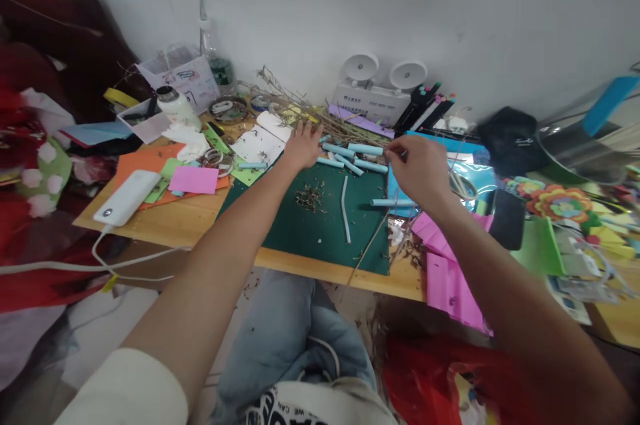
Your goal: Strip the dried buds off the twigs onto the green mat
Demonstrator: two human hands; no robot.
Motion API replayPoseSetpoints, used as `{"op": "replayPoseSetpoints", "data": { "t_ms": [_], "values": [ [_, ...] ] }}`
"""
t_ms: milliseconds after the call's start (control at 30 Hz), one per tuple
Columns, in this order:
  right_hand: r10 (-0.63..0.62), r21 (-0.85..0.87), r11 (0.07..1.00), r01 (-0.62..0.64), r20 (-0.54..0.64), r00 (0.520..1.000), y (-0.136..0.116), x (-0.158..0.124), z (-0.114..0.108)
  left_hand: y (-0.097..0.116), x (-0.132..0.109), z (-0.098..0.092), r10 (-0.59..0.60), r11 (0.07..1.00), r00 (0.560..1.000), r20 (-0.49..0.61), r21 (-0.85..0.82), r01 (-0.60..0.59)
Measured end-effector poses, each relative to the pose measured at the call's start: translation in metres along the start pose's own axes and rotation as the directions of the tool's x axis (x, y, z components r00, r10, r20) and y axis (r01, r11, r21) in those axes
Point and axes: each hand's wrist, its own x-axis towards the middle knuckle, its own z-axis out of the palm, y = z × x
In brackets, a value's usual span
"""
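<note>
My left hand (pixel 303 143) reaches to the back edge of the green cutting mat (pixel 295 231). Its fingers are apart, over dry twigs (pixel 345 128) and beside the light-blue paper rolls (pixel 353 163). Past the right end of the rolls, my right hand (pixel 423 168) has thumb and fingers closed in a pinch; what lies between them, if anything, is too small to make out. Another light-blue roll (pixel 393 203) lies below that hand. On the mat are a pile of dry plant bits (pixel 310 197) and a thin pale strip (pixel 345 210).
At left are a white power bank (pixel 127 197), orange paper (pixel 145 161) and a white bottle (pixel 179 108). A twin-head lamp (pixel 373 95) stands against the wall. Pink paper (pixel 447 278), a dark phone (pixel 507 218) and paper flowers (pixel 563 208) lie at right.
</note>
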Motion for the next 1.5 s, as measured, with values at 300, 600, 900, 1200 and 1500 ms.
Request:
{"op": "replayPoseSetpoints", "data": {
  "t_ms": [300, 600, 900, 1200, 1500],
  "values": [
    [0.059, -0.012, 0.998, -0.062, -0.198, 0.979, 0.014, -0.056, -0.069, -0.035, 0.003, 0.025, 0.034, 0.996, 0.998, 0.054, -0.088, -0.03],
    [0.324, 0.658, 0.214, -0.722, 0.649, 0.688, -0.06, -0.149, -0.004, 0.002, -0.042, -0.003, -0.344, 0.713, 0.863, -0.371, -0.701, -0.017],
    [0.135, 0.648, -0.143, -0.748, 0.762, 0.634, -0.162, -0.177, 0.076, 0.056, -0.202, -0.01, -0.392, -0.186, 0.888, 0.24, -0.966, 0.179],
    [0.164, 0.853, 0.115, -0.509, 0.489, 0.857, -0.122, -0.119, 0.083, 0.037, -0.284, -0.011, -0.47, -0.047, 0.833, 0.291, -0.951, 0.306],
    [0.027, 0.876, 0.393, -0.278, 0.292, 0.956, -0.114, -0.072, 0.114, 0.052, -0.322, 0.014, -0.433, -0.377, 0.758, 0.488, -0.862, 0.34]
  ]
}}
